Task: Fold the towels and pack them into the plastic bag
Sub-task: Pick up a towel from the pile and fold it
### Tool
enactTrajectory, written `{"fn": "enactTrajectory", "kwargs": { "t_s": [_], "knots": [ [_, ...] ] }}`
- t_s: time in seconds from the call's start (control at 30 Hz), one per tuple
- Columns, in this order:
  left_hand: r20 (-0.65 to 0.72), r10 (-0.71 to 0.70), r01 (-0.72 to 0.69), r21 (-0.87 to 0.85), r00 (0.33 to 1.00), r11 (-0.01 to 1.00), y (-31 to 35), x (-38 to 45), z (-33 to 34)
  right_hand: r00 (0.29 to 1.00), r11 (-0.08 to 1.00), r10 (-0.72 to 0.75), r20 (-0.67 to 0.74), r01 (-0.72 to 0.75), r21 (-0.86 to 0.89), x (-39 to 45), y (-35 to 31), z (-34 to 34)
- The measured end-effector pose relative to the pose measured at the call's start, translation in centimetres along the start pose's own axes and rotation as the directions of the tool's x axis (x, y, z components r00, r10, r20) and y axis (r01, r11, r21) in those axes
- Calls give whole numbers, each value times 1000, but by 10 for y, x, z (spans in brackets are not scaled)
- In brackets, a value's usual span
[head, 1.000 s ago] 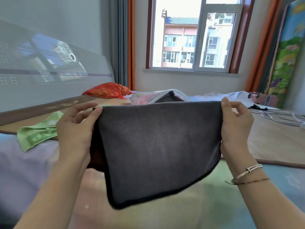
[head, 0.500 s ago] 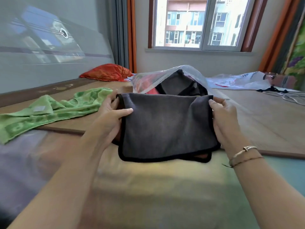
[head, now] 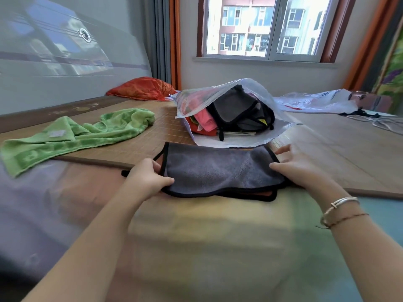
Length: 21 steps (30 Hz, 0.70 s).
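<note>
A folded grey towel with black edging lies flat on the bed in front of me. My left hand pinches its left edge. My right hand rests with spread, blurred fingers on the towel's right end. Just beyond the towel a clear plastic bag lies open toward me, holding several folded towels, grey, pink and red. A crumpled green towel lies unfolded to the left on the bamboo mat.
An orange-red pillow sits at the headboard. Another plastic bag and white cables lie at the far right. The window wall stands behind the bed.
The grey towel has come down from the air onto the bed, folded smaller. My right hand has let go of its edge and now lies open on it.
</note>
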<state>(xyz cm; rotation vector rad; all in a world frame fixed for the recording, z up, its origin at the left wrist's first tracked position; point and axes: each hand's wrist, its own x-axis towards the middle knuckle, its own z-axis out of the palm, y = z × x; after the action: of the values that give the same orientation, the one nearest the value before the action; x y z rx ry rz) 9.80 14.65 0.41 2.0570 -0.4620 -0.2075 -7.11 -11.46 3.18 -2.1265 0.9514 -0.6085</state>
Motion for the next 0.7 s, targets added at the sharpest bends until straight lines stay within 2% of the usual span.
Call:
{"fn": "enactTrajectory", "kwargs": {
  "t_s": [0.07, 0.13, 0.17, 0.2, 0.27, 0.4, 0.53, 0.7],
  "knots": [
    [-87, 109, -117, -93, 990, 989, 4, 7, 1, 999, 987, -37, -25, 40, 158, -4, 0, 2],
    [-242, 217, -265, -185, 946, 947, 12, 12, -2, 997, 902, -73, -25, 77, 424, -10, -5, 2],
    [-326, 233, -314, -225, 916, 922, 14, 14, -4, 994, 858, -103, -26, 102, 504, -14, -7, 1],
    [-388, 217, -332, -260, 896, 907, 12, 16, -7, 991, 849, -129, -32, 127, 512, -17, -9, 1],
    [-438, 153, -294, -274, 886, 916, -1, 23, -11, 986, 901, -165, -33, 164, 402, -24, -7, 2],
    [-378, 92, -126, -68, 921, 990, -33, 27, -14, 962, 959, -274, -22, 275, 69, -32, 5, 15],
    [-374, 66, -60, 27, 925, 998, -29, 23, -14, 925, 921, -369, -88, 351, -170, -40, 4, 18],
    [-338, 31, -17, 44, 941, 999, -28, 17, -10, 890, 802, -454, -31, 393, -450, -52, 7, 21]
  ]
}}
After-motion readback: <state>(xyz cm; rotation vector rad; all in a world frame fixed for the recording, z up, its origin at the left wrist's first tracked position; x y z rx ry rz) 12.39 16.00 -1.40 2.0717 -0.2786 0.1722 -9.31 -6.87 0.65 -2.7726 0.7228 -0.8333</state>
